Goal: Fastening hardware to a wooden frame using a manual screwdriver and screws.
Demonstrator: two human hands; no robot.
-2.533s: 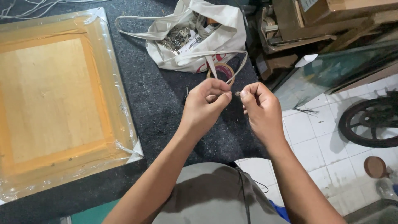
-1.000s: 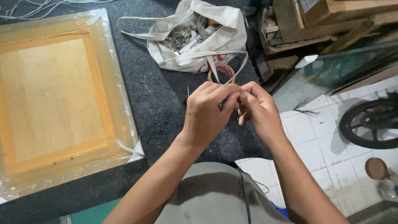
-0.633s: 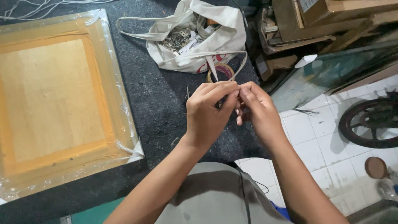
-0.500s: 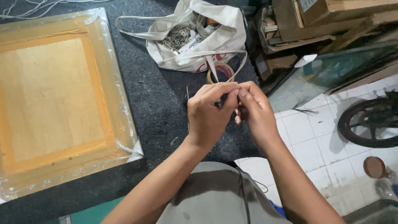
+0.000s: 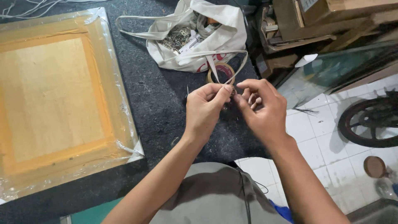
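Pinched together, our left hand (image 5: pixel 204 108) and right hand (image 5: pixel 260 108) meet fingertip to fingertip on a small metal piece (image 5: pixel 233 91), too tiny to identify, above the dark felt table (image 5: pixel 161 99). Just beyond lie a tape roll (image 5: pixel 221 72) and white cloth bag (image 5: pixel 199 37); a plastic-wrapped wooden frame (image 5: pixel 58 99) sits well left.

Pretty cluttered workshop corner here: the surface (image 5: pixel 157 103) is covered in dark grey felt-like cloth, and the floor (image 5: pixel 327 153) on the right is white square tiles, a bit grubby. Up top right there's a stack of cardboard boxes (image 5: pixel 315 20) and wooden bits, with a glass sheet (image 5: pixel 331 70) leaning by them and a spoked wheel (image 5: pixel 371 122) lying on the tiles.
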